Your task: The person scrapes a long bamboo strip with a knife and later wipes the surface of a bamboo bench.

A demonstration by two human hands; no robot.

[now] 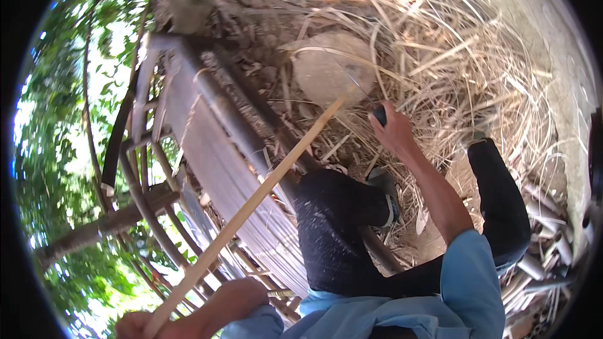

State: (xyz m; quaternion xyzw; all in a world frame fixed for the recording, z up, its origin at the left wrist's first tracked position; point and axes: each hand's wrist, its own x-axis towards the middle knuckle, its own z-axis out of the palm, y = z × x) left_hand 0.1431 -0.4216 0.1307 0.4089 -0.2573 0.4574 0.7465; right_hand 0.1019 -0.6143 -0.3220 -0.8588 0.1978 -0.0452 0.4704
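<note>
My left hand (141, 325), low at the left edge of the picture, is closed around the near end of a long, flat, pale strip (251, 204) that looks like split bamboo. The strip slants up and away to the right, its far end at the near edge of a round wooden block (326, 69). My right hand (396, 129) grips the dark handle of a knife (379, 115). Its thin blade points up and left over the block, close to the strip's far end. Whether blade and strip touch I cannot tell.
Pale shavings (452, 63) are heaped right of the block. A bench-like frame with a slatted surface (220, 144) stands at left, before a pole railing (151, 207) and leaves. A wall (559, 56) bounds the right; cut bamboo tubes (546, 251) lie at lower right. My dark-clad legs are bent between.
</note>
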